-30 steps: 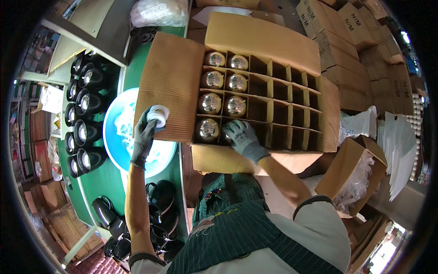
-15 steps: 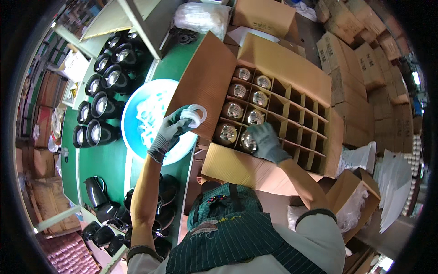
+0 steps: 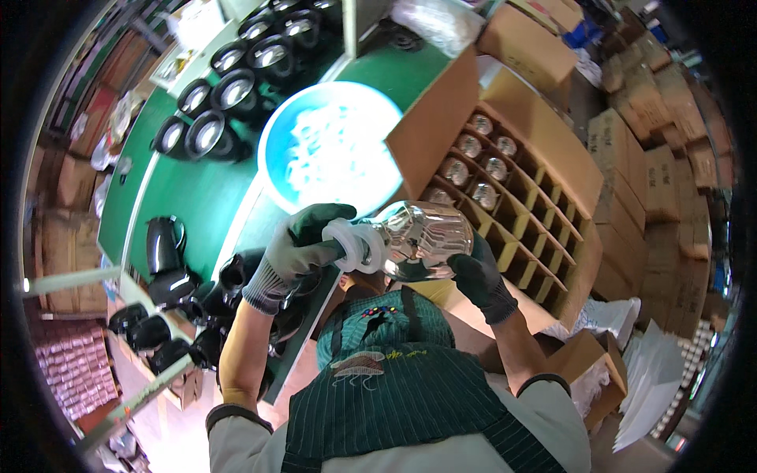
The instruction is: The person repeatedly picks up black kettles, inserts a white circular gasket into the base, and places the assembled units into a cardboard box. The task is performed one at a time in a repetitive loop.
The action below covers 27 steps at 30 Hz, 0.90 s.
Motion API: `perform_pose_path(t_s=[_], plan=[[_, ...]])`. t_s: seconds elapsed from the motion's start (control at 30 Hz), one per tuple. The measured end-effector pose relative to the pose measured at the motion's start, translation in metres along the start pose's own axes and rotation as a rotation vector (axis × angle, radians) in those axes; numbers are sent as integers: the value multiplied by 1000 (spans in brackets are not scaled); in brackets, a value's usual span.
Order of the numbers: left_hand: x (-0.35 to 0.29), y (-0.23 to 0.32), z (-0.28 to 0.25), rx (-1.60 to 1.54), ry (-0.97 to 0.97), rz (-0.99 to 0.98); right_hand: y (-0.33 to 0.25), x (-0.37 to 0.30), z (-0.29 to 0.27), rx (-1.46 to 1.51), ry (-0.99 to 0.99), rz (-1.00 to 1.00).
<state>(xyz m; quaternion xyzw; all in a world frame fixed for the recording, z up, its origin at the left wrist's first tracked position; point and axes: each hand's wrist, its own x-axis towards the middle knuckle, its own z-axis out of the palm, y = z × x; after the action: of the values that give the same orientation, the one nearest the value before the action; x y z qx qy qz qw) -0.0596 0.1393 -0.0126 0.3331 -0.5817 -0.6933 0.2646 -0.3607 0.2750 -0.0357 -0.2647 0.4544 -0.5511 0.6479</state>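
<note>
A shiny silver glass flask liner [image 3: 432, 236] lies sideways in front of my body, its neck pointing left. My right hand [image 3: 484, 282] is closed round its broad end. In my left hand [image 3: 296, 251], several white plastic rings [image 3: 347, 243] are gripped between fingers and thumb, right at the liner's neck. Whether a ring sits round the neck or only against it, I cannot tell. Just behind stands an open carton [image 3: 544, 189] with cardboard dividers. Silver liners [image 3: 456, 171] fill its left cells. A light-blue bowl [image 3: 272, 150] of white rings stands beyond my left hand.
Black flask bodies [image 3: 235, 91] stand in rows on the green table [image 3: 126, 213]. Black jugs [image 3: 164, 244] lie nearer, at the lower left. A raised carton flap [image 3: 438, 118] stands beside the bowl. Stacked cartons [image 3: 619, 165] line the right side, with white sheets [image 3: 650, 382] below.
My right hand has lifted a liner out of the carton and brought it left in front of me. My left hand has moved the rings to its neck. The view has turned.
</note>
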Motion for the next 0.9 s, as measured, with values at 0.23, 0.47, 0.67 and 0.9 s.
perform_pose_path(t_s=[0.23, 0.47, 0.67, 0.9], plan=[[-97, -8, -23, 176, 293, 53, 40, 2, 37, -130, -214, 66], [-142, -17, -14, 395, 474, 401, 93, 2, 48, -18, -325, 166], [-167, -35, -22, 129, 318, 232, 164, -23, 4, -752, -378, -45], [-148, -94, -41, 989, 618, -174, 182, 2, -31, -862, -280, 94]])
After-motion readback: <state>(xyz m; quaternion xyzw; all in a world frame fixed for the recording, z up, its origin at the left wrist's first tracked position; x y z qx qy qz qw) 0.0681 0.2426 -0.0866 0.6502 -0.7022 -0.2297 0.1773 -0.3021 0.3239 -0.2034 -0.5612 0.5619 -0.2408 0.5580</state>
